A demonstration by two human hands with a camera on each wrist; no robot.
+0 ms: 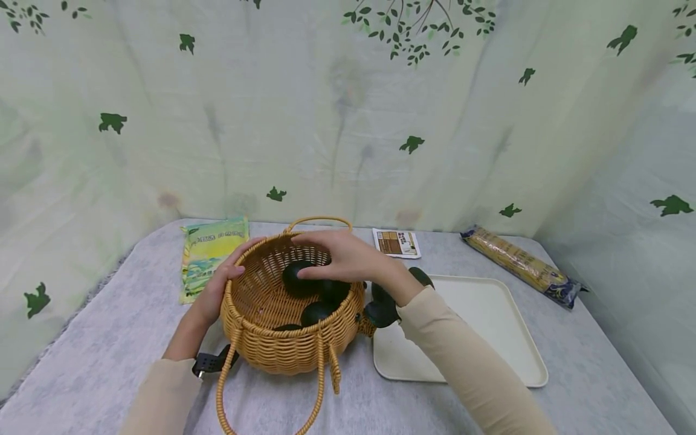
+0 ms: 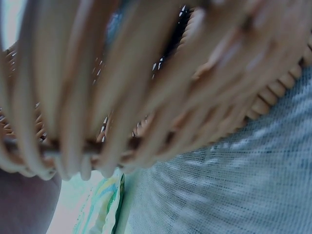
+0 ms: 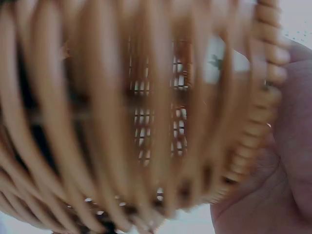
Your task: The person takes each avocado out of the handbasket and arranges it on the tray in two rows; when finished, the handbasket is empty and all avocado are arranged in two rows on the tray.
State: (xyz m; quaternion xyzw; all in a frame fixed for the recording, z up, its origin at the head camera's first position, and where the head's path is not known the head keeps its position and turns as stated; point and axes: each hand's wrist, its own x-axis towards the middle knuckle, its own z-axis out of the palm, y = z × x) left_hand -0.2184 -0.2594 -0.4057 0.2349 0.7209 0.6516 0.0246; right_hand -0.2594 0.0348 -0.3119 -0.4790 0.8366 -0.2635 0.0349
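A round wicker basket (image 1: 288,350) stands in the middle of the table, its front handle hanging down. My left hand (image 1: 214,290) grips its left rim, thumb over the edge and fingers along the outside. My right hand (image 1: 348,257) reaches over the right rim, fingers spread from the thumb. The thumb tip overlaps a dark, rounded avocado (image 1: 293,284) inside. Several more, including one avocado (image 1: 318,313), lie in the basket's right side. Close-up weave of the basket (image 2: 161,112) fills much of the left wrist view; in the right wrist view the palm (image 3: 297,146) is beside the rim.
A white tray (image 1: 478,326) sits to the right, with dark avocados (image 1: 382,307) at its left end, partly behind my right forearm. Behind are a green-yellow packet (image 1: 209,254), a small brown-white packet (image 1: 397,243) and a long gold bag (image 1: 516,263). Printed cloth encloses the table.
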